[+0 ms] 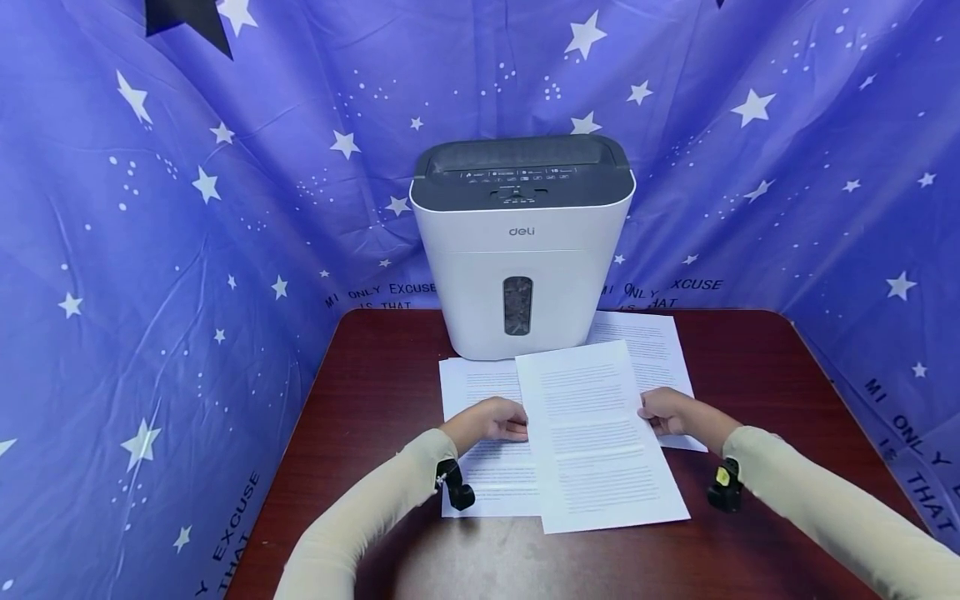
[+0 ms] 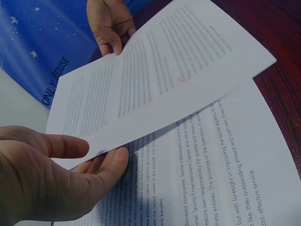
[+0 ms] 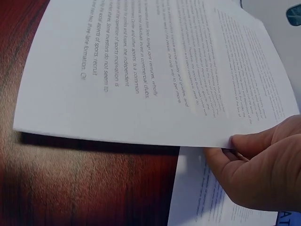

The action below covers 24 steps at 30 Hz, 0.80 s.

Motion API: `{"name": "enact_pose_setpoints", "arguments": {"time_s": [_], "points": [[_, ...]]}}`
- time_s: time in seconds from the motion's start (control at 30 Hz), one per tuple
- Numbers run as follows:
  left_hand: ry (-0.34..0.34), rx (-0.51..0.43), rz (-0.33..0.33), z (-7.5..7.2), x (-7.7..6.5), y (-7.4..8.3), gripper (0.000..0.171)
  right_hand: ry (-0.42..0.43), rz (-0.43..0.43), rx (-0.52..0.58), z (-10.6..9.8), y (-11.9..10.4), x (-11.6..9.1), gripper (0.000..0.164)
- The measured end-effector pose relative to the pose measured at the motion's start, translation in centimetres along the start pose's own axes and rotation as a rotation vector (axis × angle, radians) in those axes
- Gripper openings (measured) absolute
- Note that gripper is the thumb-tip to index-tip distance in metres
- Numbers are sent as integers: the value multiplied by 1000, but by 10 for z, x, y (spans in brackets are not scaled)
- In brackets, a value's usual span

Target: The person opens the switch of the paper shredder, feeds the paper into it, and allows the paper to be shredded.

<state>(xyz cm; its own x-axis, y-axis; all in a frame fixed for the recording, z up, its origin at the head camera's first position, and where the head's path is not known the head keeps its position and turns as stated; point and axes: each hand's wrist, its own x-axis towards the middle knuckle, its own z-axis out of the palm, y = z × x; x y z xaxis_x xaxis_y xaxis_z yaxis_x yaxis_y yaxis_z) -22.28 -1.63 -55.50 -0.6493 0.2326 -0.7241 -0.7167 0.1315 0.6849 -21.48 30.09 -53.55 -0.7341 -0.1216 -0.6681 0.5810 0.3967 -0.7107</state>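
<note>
A printed sheet of paper is held up at a tilt over other papers on the table. My right hand pinches its right edge, the thumb on top and the fingers below, as the right wrist view shows. By the opposite edge is my left hand, its thumb and fingers spread apart with the sheet's edge between them. Under the raised sheet lies a left stack of printed paper. Another printed paper lies at the right, partly covered.
A white and grey paper shredder stands at the back of the dark red wooden table, shreds visible through its front window. A blue curtain with stars hangs close around the back and sides.
</note>
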Motion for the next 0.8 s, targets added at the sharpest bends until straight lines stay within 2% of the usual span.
{"name": "enact_pose_setpoints", "arguments": {"time_s": [0.07, 0.13, 0.3, 0.4, 0.5, 0.53, 0.6, 0.7, 0.77, 0.8], "points": [[-5, 5, 8, 1, -8, 1, 10, -8, -9, 10, 2, 1, 0, 17], [-4, 12, 15, 0, -11, 1, 14, -18, -16, 24, 4, 2, 2, 15], [22, -21, 17, -4, -5, -1, 14, -33, -14, 48, 6, 2, 2, 12], [53, -44, 13, -6, -5, -1, 12, -27, 15, 32, 5, 0, 0, 9], [92, -48, 4, -8, -2, -1, 10, -9, 55, 15, 5, -1, -2, 18], [99, -48, 0, -10, 6, -4, 8, -7, 65, 9, 6, -1, -2, 21], [87, -52, -3, -17, 37, -13, 8, -11, 67, 1, 6, 0, -3, 22], [9, -58, -6, -32, 104, -36, 12, -15, 55, -1, 8, 1, -5, 18], [-2, -26, 7, -34, 126, -45, 12, -21, 42, 3, 8, 2, -5, 14], [4, -4, 9, -34, 126, -44, 12, -22, 39, 7, 8, 2, -6, 13]]}}
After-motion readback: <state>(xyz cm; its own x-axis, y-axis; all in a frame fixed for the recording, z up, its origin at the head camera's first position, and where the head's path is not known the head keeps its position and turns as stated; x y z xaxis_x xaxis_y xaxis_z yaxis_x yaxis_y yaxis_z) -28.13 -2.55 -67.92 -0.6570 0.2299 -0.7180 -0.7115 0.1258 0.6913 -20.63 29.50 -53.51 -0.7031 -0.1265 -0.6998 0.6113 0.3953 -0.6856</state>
